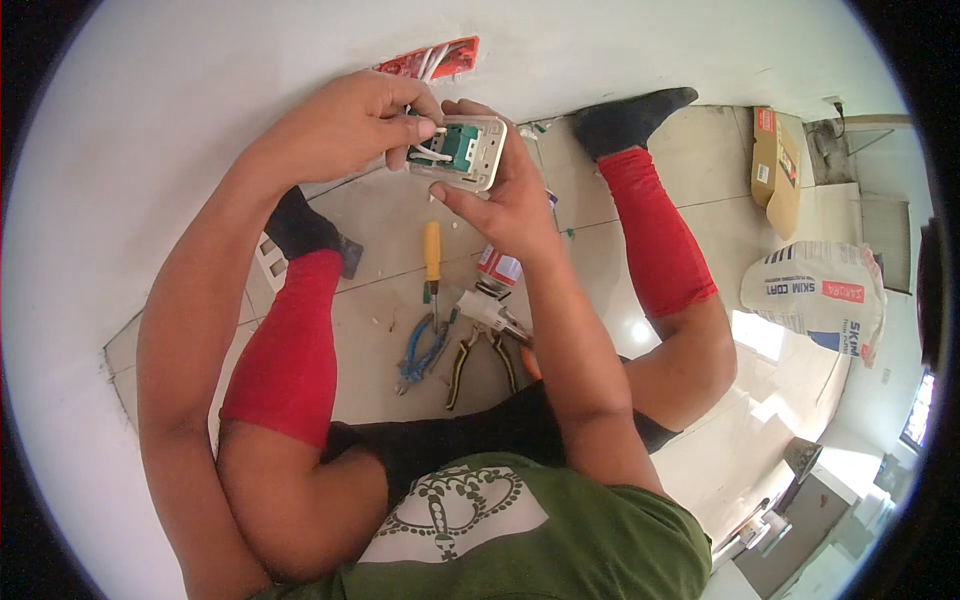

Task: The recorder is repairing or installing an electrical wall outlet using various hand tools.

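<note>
My right hand (510, 205) holds a white wall socket plate (487, 160), its back with a green module (462, 145) turned up. The fingers go behind it and the thumb rests at its near edge. At the plate's left side, my left hand (345, 125) is closed in a pinch by a white wire (432, 154) that runs to the green module. Its fingertips partly hide the wire's end. Just behind, an orange wall box (458, 58) with several white wires sits in the white wall.
Between my legs lie a yellow-handled screwdriver (432, 250), blue-handled pliers (425, 350), black-and-yellow pliers (460, 370) and a red-and-white can (498, 268) on the tiles. A cardboard box (776, 165) and a white sack (815, 295) stand to the right.
</note>
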Demonstrator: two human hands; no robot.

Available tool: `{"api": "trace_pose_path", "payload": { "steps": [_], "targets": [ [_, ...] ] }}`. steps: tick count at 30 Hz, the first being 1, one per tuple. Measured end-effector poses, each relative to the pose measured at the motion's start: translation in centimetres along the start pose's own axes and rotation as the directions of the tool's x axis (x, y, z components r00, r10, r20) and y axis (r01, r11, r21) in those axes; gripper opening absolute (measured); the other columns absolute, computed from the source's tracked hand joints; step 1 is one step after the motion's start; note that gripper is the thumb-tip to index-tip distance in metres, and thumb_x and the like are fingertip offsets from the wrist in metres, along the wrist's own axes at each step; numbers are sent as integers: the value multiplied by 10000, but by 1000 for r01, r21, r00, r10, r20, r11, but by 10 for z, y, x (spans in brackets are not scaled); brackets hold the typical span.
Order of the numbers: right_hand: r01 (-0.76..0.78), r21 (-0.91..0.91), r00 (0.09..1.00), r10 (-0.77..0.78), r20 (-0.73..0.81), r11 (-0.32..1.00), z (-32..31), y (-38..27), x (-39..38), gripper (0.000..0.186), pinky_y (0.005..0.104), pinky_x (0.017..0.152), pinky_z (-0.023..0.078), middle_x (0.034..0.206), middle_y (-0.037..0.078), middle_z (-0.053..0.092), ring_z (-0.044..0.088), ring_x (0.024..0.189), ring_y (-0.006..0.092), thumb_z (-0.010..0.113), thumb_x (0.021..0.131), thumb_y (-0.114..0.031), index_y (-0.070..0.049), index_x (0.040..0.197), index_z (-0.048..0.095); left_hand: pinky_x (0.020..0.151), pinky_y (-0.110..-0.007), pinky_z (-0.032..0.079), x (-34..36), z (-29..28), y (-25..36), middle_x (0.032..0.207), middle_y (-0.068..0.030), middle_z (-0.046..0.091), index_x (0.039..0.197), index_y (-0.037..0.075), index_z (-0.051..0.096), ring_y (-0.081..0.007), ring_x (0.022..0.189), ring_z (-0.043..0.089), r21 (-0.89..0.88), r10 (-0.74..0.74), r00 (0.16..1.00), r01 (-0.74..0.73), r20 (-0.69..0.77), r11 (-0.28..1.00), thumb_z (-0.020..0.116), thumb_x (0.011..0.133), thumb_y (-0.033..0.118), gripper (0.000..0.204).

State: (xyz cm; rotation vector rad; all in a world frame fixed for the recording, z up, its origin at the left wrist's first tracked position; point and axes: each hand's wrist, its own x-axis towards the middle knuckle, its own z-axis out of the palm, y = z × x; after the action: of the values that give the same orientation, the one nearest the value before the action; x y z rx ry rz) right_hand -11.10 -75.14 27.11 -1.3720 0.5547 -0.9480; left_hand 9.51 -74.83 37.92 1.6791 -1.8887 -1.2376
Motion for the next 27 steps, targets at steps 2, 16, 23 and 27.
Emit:
{"api": "trace_pose_path", "payload": {
  "steps": [2, 16, 23, 27],
  "targets": [
    [13, -12, 1000, -13, -1, 1000, -3, 1, 1, 822, 399, 1103, 473, 1496, 140, 493, 551, 1324, 249, 786, 791, 24, -17, 1500, 372, 609, -276, 449, -1, 1, 3, 707, 5, 600, 1028, 42, 678, -84, 638, 556, -47, -62, 998, 62, 8, 997, 617, 997, 155, 132],
    [-60, -176, 996, 71, 52, 983, -11, 1, 8, 798, 371, 1021, 522, 1386, 141, 599, 623, 1238, 242, 859, 774, -63, -47, 1454, 441, 619, -275, 413, 4, 8, -20, 715, 35, 545, 949, 37, 667, -70, 668, 467, 23, 101, 993, -100, -60, 995, 660, 973, 148, 114],
    [-61, -69, 997, 64, 39, 996, -6, 14, 5, 818, 376, 1017, 525, 1359, 135, 599, 610, 1234, 232, 859, 771, -38, -22, 1458, 415, 615, -278, 420, 7, 13, -23, 731, 21, 570, 959, 30, 670, -78, 676, 495, 31, 92, 992, -89, -92, 996, 662, 969, 145, 116],
    [-133, 294, 984, 162, -77, 947, 17, 19, -6, 820, 381, 1004, 537, 1324, 120, 595, 603, 1220, 233, 870, 761, -22, -2, 1441, 411, 612, -279, 435, 1, 9, -9, 737, 13, 591, 1035, 30, 699, -87, 677, 533, -25, -20, 981, 15, -192, 1000, 643, 982, 153, 145]
  ]
}}
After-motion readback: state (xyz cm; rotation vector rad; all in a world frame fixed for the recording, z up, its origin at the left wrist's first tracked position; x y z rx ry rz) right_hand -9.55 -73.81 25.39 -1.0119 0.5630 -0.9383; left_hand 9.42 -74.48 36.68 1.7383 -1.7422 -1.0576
